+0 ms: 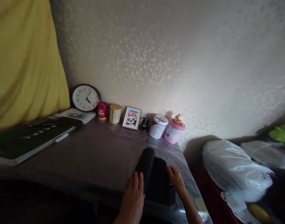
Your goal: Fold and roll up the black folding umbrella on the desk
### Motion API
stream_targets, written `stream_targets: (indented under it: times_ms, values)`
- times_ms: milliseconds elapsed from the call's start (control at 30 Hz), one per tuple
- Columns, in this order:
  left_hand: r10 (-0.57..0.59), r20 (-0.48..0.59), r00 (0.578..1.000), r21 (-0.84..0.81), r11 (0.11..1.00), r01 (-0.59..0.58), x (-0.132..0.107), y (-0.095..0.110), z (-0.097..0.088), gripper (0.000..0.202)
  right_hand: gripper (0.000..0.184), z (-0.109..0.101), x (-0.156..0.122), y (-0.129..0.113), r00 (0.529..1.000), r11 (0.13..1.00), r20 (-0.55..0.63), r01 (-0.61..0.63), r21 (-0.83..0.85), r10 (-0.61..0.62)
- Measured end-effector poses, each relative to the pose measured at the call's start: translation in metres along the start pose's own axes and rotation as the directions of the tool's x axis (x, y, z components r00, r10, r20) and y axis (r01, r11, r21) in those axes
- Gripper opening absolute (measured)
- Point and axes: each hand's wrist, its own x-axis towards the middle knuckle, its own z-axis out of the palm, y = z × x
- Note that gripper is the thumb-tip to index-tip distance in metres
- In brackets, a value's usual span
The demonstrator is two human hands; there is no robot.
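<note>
A black folded cloth lies on the table near its front right corner; its exact kind is too dark to make out. Its left part is turned over into a thick fold, and the right part lies flatter. My left hand rests on the left fold, fingers stretched out over it. At the cloth's right edge, my right hand is closed, the thumb and fingers pinching the edge. The lower side of the cloth fades into shadow.
Along the wall stand a clock, a red can, a yellow can, a framed panda picture, a black object, a white tub and a pink tub. A large green book lies left; plastic bags sit right.
</note>
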Motion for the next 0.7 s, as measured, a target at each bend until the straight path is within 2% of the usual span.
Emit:
stream_targets:
  times_ms: [100, 233, 367, 567, 700]
  values:
    - [0.009, 0.002, 1.0, -0.017, 1.0, -0.009, -0.001, 0.0, 0.0, 0.059, 0.048, 0.002, -0.012, -0.009, 0.999, 0.998, 0.026, 0.045, 0.034, -0.046]
    - [-0.002, 0.037, 0.999, -0.051, 0.999, 0.004, -0.001, 0.0, 0.001, 0.06, 0.05, 0.004, -0.015, -0.023, 0.998, 0.998, 0.048, 0.045, 0.031, -0.047]
    - [0.004, 0.124, 0.992, -0.098, 0.995, 0.008, 0.0, -0.001, -0.005, 0.063, 0.049, 0.005, -0.014, -0.03, 0.996, 0.997, 0.061, 0.071, -0.033, -0.069]
    - [-0.001, 0.277, 0.961, -0.149, 0.988, 0.044, 0.001, -0.002, -0.022, 0.07, 0.041, 0.002, -0.012, -0.037, 0.993, 0.97, -0.03, 0.104, -0.22, -0.114]
    - [-0.012, 0.329, 0.944, -0.129, 0.99, 0.057, 0.002, -0.002, -0.026, 0.076, 0.039, 0.002, -0.007, -0.042, 0.995, 0.982, -0.007, 0.1, -0.159, -0.102]
